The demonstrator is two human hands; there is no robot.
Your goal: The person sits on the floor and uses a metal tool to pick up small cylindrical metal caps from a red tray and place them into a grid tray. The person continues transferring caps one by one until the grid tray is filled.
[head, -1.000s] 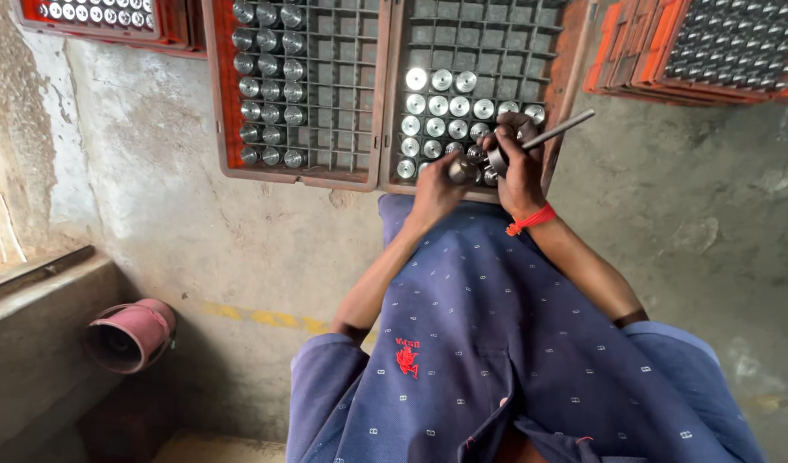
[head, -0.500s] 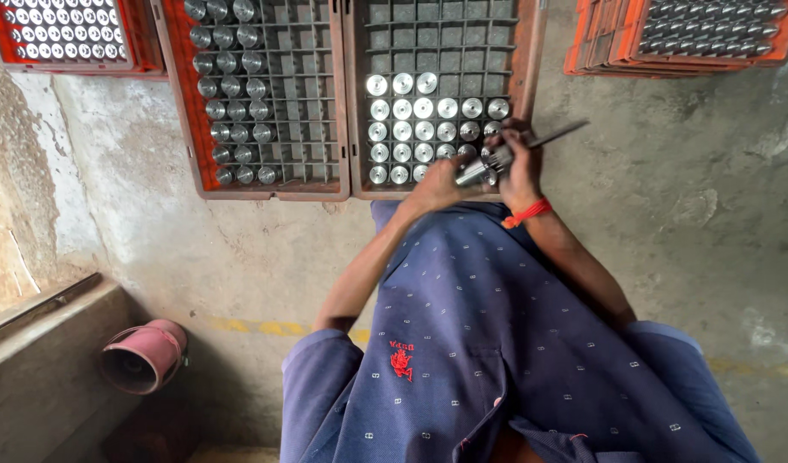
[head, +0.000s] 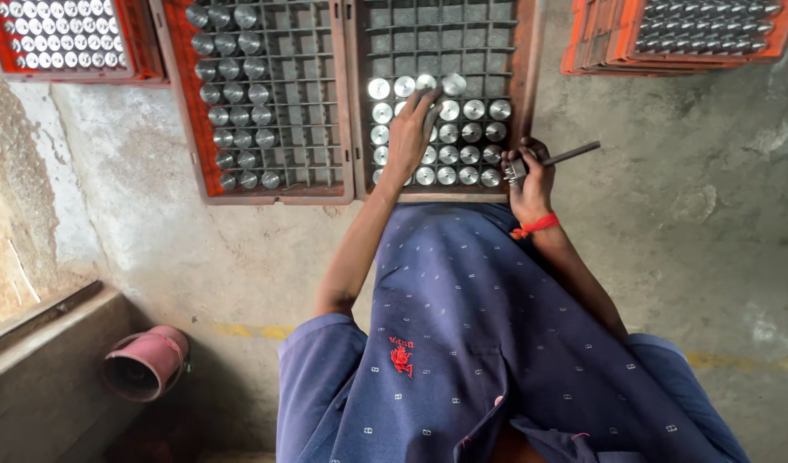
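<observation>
My left hand (head: 412, 130) reaches over the right-hand grid tray (head: 525, 51), its fingers closed around a shiny metal cylinder (head: 431, 111) among the rows of round silver pieces (head: 473, 109). My right hand (head: 531, 176) is at the tray's lower right corner, gripping a dark metal rod tool (head: 570, 155) that points out to the right. A red thread band sits on that wrist.
A second orange grid tray (head: 173, 77) with several metal pieces lies to the left, another (head: 8, 60) at the top left, and stacked orange trays (head: 612, 47) at the top right. A pink pipe end (head: 145, 363) sits by a concrete ledge at the lower left. Concrete floor all around.
My left hand has left the right hand and moved up and left over the tray onto a metal piece. The right hand keeps the rod tool at the tray's corner.
</observation>
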